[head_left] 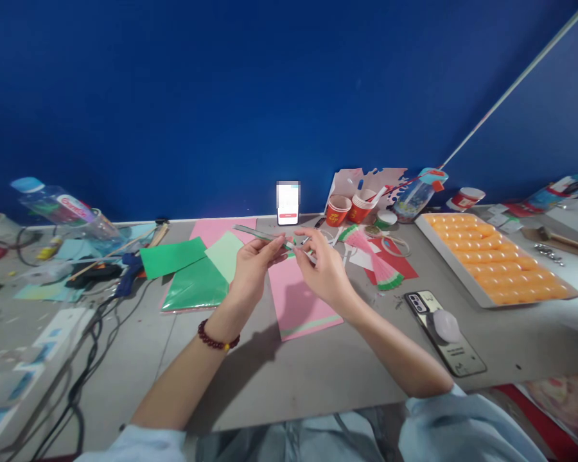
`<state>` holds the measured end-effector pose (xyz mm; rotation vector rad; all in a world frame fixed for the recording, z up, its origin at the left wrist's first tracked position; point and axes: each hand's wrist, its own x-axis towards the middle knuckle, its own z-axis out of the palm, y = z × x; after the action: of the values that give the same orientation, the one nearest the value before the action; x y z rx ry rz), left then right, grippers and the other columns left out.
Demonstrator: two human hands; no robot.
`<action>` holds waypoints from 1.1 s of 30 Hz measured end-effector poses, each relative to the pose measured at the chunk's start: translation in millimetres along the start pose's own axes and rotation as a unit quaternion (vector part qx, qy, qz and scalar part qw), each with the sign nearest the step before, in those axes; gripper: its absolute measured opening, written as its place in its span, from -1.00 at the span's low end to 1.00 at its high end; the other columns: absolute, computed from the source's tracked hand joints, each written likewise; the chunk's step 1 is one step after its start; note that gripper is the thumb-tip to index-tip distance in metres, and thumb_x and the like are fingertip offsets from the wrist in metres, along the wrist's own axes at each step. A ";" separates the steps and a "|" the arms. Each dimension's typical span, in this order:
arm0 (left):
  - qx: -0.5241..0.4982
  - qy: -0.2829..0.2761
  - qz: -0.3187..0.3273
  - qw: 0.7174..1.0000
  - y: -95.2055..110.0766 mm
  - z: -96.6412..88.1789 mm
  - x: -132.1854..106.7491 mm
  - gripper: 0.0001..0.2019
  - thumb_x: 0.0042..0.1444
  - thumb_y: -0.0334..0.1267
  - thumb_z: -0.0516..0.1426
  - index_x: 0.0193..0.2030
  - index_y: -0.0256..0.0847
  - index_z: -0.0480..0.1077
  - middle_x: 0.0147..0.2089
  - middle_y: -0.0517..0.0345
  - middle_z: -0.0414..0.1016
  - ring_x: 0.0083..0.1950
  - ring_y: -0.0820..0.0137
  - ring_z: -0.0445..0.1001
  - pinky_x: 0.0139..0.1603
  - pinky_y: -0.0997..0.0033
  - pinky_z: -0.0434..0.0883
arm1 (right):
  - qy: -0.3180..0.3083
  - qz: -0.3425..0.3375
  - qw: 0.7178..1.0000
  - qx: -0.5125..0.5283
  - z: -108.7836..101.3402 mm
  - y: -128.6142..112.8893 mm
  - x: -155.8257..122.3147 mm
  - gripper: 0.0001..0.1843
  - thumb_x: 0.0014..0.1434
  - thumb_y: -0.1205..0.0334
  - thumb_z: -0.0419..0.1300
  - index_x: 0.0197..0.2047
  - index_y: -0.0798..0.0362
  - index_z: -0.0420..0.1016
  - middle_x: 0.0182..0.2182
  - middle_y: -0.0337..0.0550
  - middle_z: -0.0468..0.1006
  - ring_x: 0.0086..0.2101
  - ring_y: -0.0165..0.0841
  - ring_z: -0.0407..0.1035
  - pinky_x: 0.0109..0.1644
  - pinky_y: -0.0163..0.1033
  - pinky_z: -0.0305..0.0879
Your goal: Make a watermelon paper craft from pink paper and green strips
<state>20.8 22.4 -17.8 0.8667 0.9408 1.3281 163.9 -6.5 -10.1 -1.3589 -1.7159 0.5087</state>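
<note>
Above the pink paper (302, 298), my two hands meet with their fingertips close together. My left hand (257, 260), with a dark bead bracelet at the wrist, is closed on a long thin grey-green strip (251, 231) that sticks out to the upper left. My right hand (320, 263) has its fingers bent and pinched at the near end of the strip. Something small, green and pale shows between the fingertips, too small to name. A light green strip (313, 326) lies along the near edge of the pink paper.
Green paper (173, 258) and a light green sheet (224, 251) lie left. A lit phone (288, 204) leans against the blue wall. Right are red paper cups (338, 212), a pink-and-green fan (370, 253), another phone (426, 308) and an orange-filled tray (491, 256). Cables (94, 340) run left.
</note>
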 end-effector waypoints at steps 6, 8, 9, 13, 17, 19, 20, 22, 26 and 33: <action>-0.027 -0.013 -0.006 1.000 0.8 1.1 0.5 -0.74 -0.16 -0.18 0.39 -0.33 -0.27 0.55 -0.36 0.11 0.59 -0.37 0.48 0.53 -0.20 0.44 0.48 | -0.002 0.006 1.000 0.002 -1.2 -2.0 0.5 -0.72 0.24 0.22 0.04 0.03 -0.02 0.31 -0.43 -0.27 0.46 -0.50 -0.40 0.30 -0.35 -0.29 0.17; -0.028 -0.011 -0.007 1.000 1.8 1.4 0.4 -0.74 -0.17 -0.18 0.39 -0.35 -0.27 0.55 -0.39 0.12 0.58 -0.38 0.49 0.52 -0.20 0.43 0.48 | -0.009 0.005 1.000 0.009 -2.5 -3.1 0.7 -0.74 0.24 0.22 0.03 0.00 -0.03 0.34 -0.43 -0.26 0.46 -0.48 -0.39 0.33 -0.32 -0.28 0.19; -0.025 -0.007 -0.008 1.000 2.4 1.3 0.3 -0.74 -0.18 -0.18 0.39 -0.36 -0.28 0.54 -0.41 0.13 0.57 -0.39 0.48 0.52 -0.21 0.43 0.48 | -0.013 0.006 1.000 0.013 -3.0 -3.6 0.7 -0.75 0.25 0.22 0.03 -0.02 -0.03 0.36 -0.44 -0.26 0.47 -0.48 -0.39 0.33 -0.31 -0.28 0.20; -0.005 0.008 -0.014 1.000 4.9 -0.2 0.4 -0.76 -0.18 -0.18 0.39 -0.44 -0.28 0.51 -0.46 0.15 0.54 -0.37 0.45 0.53 -0.21 0.41 0.47 | -0.021 0.013 0.999 0.022 -3.9 -4.0 0.7 -0.76 0.25 0.19 0.04 -0.03 -0.04 0.39 -0.42 -0.25 0.49 -0.50 -0.39 0.32 -0.33 -0.28 0.20; 0.011 0.003 -0.014 1.000 8.2 -2.1 0.5 -0.77 -0.17 -0.16 0.38 -0.47 -0.27 0.51 -0.43 0.12 0.56 -0.38 0.46 0.52 -0.22 0.42 0.48 | -0.018 0.012 1.000 0.018 -3.7 -3.3 0.8 -0.75 0.26 0.18 0.04 -0.02 -0.05 0.40 -0.43 -0.25 0.49 -0.52 -0.40 0.30 -0.36 -0.29 0.18; 0.020 0.002 -0.013 1.000 10.1 -2.8 0.3 -0.77 -0.17 -0.16 0.39 -0.46 -0.26 0.52 -0.43 0.11 0.56 -0.39 0.46 0.51 -0.23 0.42 0.48 | -0.018 0.011 1.000 0.016 -3.2 -3.2 1.3 -0.76 0.25 0.19 0.04 -0.03 -0.05 0.41 -0.40 -0.24 0.52 -0.51 -0.40 0.31 -0.36 -0.29 0.19; 0.025 0.002 -0.014 1.000 11.0 -3.1 0.2 -0.77 -0.17 -0.16 0.38 -0.45 -0.26 0.53 -0.43 0.11 0.56 -0.39 0.46 0.51 -0.24 0.42 0.48 | -0.017 0.009 1.000 0.017 -2.8 -3.1 1.6 -0.76 0.24 0.21 0.05 -0.05 -0.05 0.42 -0.37 -0.22 0.53 -0.48 -0.40 0.33 -0.35 -0.29 0.20; 0.030 0.001 -0.018 0.999 12.1 -3.6 0.2 -0.76 -0.16 -0.16 0.38 -0.43 -0.27 0.54 -0.43 0.11 0.56 -0.39 0.47 0.50 -0.24 0.44 0.48 | -0.014 0.003 1.000 0.026 -1.8 -2.7 2.2 -0.79 0.23 0.23 0.05 -0.09 -0.04 0.44 -0.29 -0.17 0.56 -0.41 -0.37 0.38 -0.33 -0.28 0.22; 0.017 -0.004 -0.018 1.000 10.7 -3.2 0.6 -0.77 -0.17 -0.16 0.39 -0.47 -0.26 0.52 -0.43 0.12 0.57 -0.39 0.48 0.50 -0.25 0.46 0.47 | -0.010 0.002 0.999 0.031 -1.0 -0.8 3.2 -0.81 0.22 0.24 0.05 -0.13 -0.02 0.44 -0.24 -0.13 0.57 -0.33 -0.33 0.41 -0.32 -0.28 0.23; -0.021 -0.066 0.048 0.996 7.1 1.4 0.3 -0.65 -0.02 0.07 0.27 -0.27 -0.19 0.56 -0.22 0.02 0.61 -0.18 0.33 0.57 -0.14 0.37 0.46 | 0.012 0.006 1.000 -0.007 -7.2 0.3 4.3 -0.83 0.21 0.21 0.06 -0.16 -0.02 0.43 -0.35 -0.19 0.53 -0.44 -0.37 0.33 -0.36 -0.28 0.18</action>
<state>19.2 23.2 -10.8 0.9650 0.7754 1.3495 169.8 -3.8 -4.8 -1.3808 -1.6964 0.4854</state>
